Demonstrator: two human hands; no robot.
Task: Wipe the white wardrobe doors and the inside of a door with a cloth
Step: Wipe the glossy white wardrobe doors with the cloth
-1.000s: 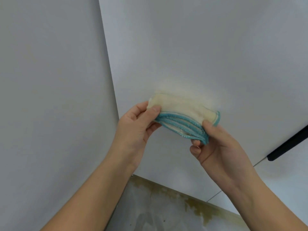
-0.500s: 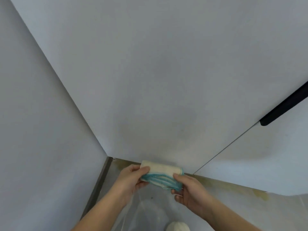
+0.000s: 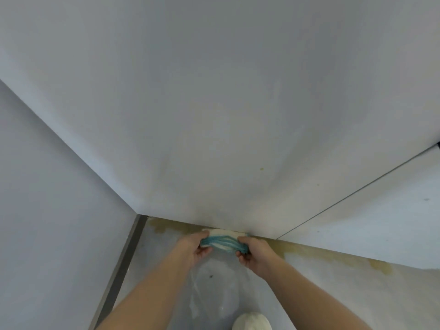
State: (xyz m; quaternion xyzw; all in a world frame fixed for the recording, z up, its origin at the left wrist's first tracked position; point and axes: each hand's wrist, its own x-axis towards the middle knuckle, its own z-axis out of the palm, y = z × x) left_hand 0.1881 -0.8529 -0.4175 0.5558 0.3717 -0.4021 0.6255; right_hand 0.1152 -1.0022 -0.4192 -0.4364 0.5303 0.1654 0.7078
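Cloth (image 3: 223,241): folded in layers, cream with blue edging. We hold it low, its upper edge against the foot of the door, just above the floor.
Left hand (image 3: 197,246): fingers curled round the cloth's left end, pinching the layers together.
Right hand (image 3: 254,256): grips the right end the same way, fingertips over the blue edging.
Reason for hold: we judge that one hand at each end keeps the folded pad stretched and flat, so a long edge meets the panel.
Door (image 3: 238,115): white and upright, filling most of our view, with a small yellowish speck on its lower part.
Second door (image 3: 357,222): white, to the right, parted from the first by a thin seam.
Floor (image 3: 333,294): glossy, with yellowish stains along the foot of the doors.
Shoe (image 3: 251,321): pale, at the bottom of our view.
Step in hand: by our judgement, the door's lowest strip. No door's inside shows.
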